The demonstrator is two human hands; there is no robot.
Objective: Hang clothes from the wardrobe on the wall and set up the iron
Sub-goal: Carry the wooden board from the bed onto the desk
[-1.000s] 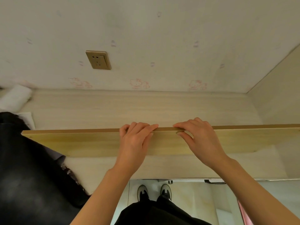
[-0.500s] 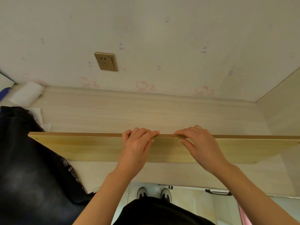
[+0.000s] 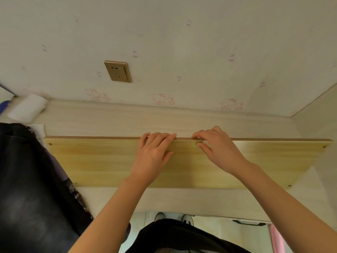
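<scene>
Fingertips of left hand (image 3: 152,155) and right hand (image 3: 217,147) are curling over the far edge of the wooden board (image 3: 102,161); their tips are hiding behind it. Dark garment (image 3: 31,189) is running off the left and bottom edges. White roll (image 3: 27,109) at far left is blurring, identity unclear. Shoes (image 3: 187,219) are partly showing past black clothing (image 3: 182,238). Pink item (image 3: 276,240) is being cropped at the bottom edge.

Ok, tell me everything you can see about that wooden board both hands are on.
The wooden board is a long, flat panel of pale yellowish wood grain with a darker brown top edge. Small round holes or fittings sit near its corners. It stands on its long edge, leaning across the light desk surface below the wall socket. The left hand and right hand curl their fingers over its top edge near the middle. Dark clothing lies by its left end.
</scene>
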